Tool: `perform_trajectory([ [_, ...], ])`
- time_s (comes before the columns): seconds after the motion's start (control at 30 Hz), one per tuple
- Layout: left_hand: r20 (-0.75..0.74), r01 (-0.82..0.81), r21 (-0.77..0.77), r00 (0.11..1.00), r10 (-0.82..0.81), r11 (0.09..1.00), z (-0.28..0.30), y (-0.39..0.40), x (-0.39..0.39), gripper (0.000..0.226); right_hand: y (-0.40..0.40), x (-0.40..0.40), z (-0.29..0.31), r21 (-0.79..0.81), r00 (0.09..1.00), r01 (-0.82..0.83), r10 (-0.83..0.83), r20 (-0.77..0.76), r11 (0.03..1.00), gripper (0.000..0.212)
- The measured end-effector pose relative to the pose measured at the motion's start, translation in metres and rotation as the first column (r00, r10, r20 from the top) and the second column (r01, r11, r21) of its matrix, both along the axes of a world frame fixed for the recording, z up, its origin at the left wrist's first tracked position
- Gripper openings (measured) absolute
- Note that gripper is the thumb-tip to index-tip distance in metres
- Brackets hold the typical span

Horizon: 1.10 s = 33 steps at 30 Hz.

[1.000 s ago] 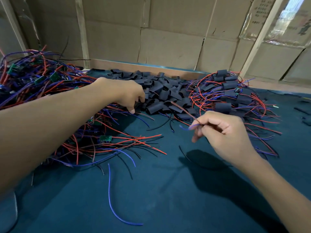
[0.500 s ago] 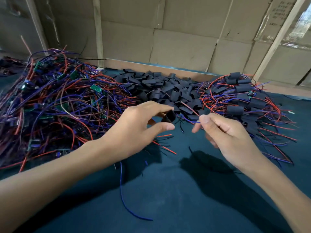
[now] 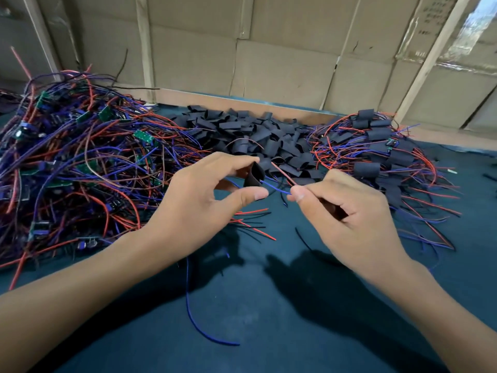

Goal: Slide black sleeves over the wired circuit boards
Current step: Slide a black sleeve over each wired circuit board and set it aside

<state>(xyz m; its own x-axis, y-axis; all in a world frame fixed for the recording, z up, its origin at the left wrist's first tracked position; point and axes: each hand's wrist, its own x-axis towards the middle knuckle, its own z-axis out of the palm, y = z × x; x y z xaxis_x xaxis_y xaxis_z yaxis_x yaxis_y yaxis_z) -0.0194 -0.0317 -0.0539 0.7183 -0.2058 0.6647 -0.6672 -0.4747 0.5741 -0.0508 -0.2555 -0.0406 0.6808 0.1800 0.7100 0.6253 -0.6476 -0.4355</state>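
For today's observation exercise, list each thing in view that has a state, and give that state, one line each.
left hand: pinches a black sleeve
black sleeve: held up, mouth open
right hand: pinches wire ends
blue wire: tip at the sleeve's mouth
loose sleeve pile: unused
sleeved boards: covered, piled right
bare boards: uncovered, tangled left

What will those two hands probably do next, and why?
Probably thread the wire ends into the black sleeve. The left hand pinches the sleeve with its mouth open; the right hand pinches the wires, whose tips point at it.
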Motion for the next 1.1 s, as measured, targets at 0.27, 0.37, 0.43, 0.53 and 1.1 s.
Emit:
perform_trajectory([
  [0.27,0.092,-0.024,0.155,0.996,0.010,0.988,0.0009,0.0035,-0.0008,0.049,-0.0048,0.0034,-0.0036,-0.275,0.961,0.076,0.003,0.275,0.958,0.025],
  [0.37,0.108,-0.029,0.142,0.994,0.014,0.989,0.0004,0.0019,-0.0013,0.048,-0.0064,0.0045,-0.0035,-0.315,0.933,0.124,-0.003,0.359,0.941,0.026],
  [0.43,0.108,-0.038,0.129,0.994,0.025,0.991,-0.0002,0.0014,-0.0019,0.047,-0.0058,0.0040,-0.0017,-0.315,0.902,0.198,-0.046,0.430,0.928,0.028],
  [0.53,0.107,-0.064,0.148,0.993,0.048,0.987,-0.0009,0.0021,-0.0024,0.045,-0.0040,0.0040,-0.0005,-0.333,0.869,0.272,-0.083,0.487,0.903,0.030],
  [1.1,0.276,-0.081,0.253,0.961,0.008,0.964,0.0007,0.0089,0.0006,0.047,-0.0016,-0.0019,-0.0003,-0.198,0.994,-0.105,0.098,-0.049,0.975,0.021],
])
